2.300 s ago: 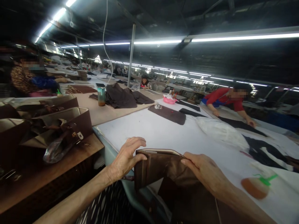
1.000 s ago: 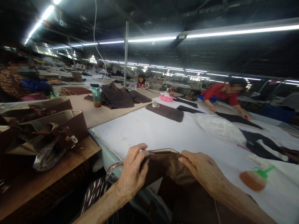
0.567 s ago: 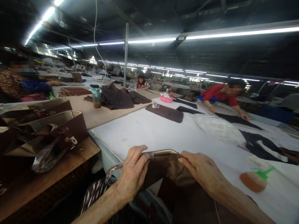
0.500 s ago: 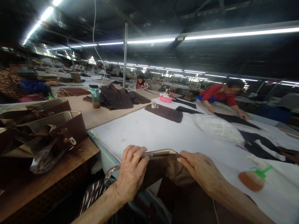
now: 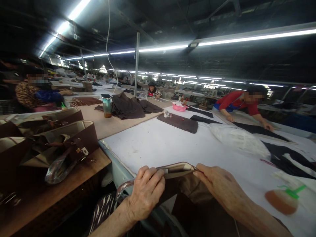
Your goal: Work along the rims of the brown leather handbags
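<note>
A brown leather bag [image 5: 181, 184] stands at the near edge of the white table [image 5: 163, 143], its open rim towards me. My left hand [image 5: 146, 194] is curled round the bag's left rim, next to a clear-wrapped handle [image 5: 123, 188]. My right hand [image 5: 217, 187] lies on the bag's right rim, fingers bent over the brown lining, which they press down. Both forearms reach in from the bottom edge.
Brown handbags [image 5: 61, 138] crowd a wooden bench at left. Dark fabric pieces [image 5: 179, 121], a white plastic sheet [image 5: 237, 138], a pink tray [image 5: 179, 107] and an orange bottle with a green spout [image 5: 283, 199] lie on the table. A person in red [image 5: 243, 102] leans over at right.
My left hand has slid from the bag's upper left corner down onto its left side and closed round the rim. The bag sits slightly lower in view. My right hand has stayed put.
</note>
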The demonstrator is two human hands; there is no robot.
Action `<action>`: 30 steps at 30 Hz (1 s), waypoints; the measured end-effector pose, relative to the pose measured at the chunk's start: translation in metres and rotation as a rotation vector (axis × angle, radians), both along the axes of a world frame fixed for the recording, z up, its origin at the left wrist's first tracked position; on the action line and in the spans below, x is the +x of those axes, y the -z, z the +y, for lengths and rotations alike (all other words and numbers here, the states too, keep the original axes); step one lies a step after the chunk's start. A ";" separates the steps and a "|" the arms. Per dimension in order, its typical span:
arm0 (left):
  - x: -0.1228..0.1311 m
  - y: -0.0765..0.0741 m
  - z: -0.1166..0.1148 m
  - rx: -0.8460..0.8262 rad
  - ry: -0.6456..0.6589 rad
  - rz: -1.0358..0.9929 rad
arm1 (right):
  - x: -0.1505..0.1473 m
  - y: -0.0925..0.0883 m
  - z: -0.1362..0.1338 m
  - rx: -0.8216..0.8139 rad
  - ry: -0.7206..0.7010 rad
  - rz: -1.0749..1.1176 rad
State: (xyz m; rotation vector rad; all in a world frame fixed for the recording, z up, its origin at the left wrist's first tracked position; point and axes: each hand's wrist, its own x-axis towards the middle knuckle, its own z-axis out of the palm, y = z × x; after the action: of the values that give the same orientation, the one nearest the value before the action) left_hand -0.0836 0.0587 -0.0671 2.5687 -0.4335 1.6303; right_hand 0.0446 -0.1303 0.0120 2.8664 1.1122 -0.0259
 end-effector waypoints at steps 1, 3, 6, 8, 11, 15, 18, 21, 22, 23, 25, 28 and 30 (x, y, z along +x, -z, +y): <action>0.000 0.000 -0.001 -0.002 -0.003 -0.009 | 0.000 -0.001 0.000 0.000 0.001 -0.001; -0.001 0.001 -0.004 -0.005 0.005 -0.012 | 0.001 -0.001 0.001 0.009 0.005 -0.010; 0.000 0.000 -0.007 0.003 0.048 0.000 | 0.002 -0.001 0.002 0.025 0.014 -0.024; 0.001 -0.002 -0.008 0.025 0.072 0.016 | 0.001 -0.001 0.002 0.048 0.016 -0.013; 0.005 -0.002 -0.005 0.004 0.105 0.048 | 0.000 -0.004 0.001 0.152 -0.026 0.056; 0.014 0.002 0.001 -0.136 0.125 0.073 | 0.003 -0.006 -0.004 0.330 -0.141 0.155; 0.020 0.001 0.001 -0.194 0.018 0.096 | 0.007 -0.008 -0.006 0.342 -0.139 0.214; 0.024 -0.009 -0.003 -0.290 -0.113 0.192 | 0.008 -0.009 -0.005 0.311 -0.114 0.218; 0.025 -0.013 -0.005 -0.309 -0.150 0.235 | 0.008 -0.010 -0.004 0.305 -0.108 0.210; 0.026 -0.018 -0.007 -0.315 -0.181 0.277 | 0.007 -0.010 -0.003 0.302 -0.107 0.197; 0.030 -0.029 -0.011 -0.302 -0.227 0.370 | 0.007 -0.009 -0.001 0.298 -0.114 0.175; 0.041 -0.048 -0.019 -0.278 -0.249 0.616 | 0.008 -0.006 0.001 0.283 -0.115 0.151; 0.052 -0.061 -0.022 -0.297 -0.207 0.841 | 0.009 -0.004 0.001 0.272 -0.103 0.134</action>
State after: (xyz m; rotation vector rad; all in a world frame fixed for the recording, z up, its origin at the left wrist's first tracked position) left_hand -0.0318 0.0364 -0.0060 2.7900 0.1340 0.4593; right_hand 0.0533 -0.1291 0.0160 3.0768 1.3877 -0.0672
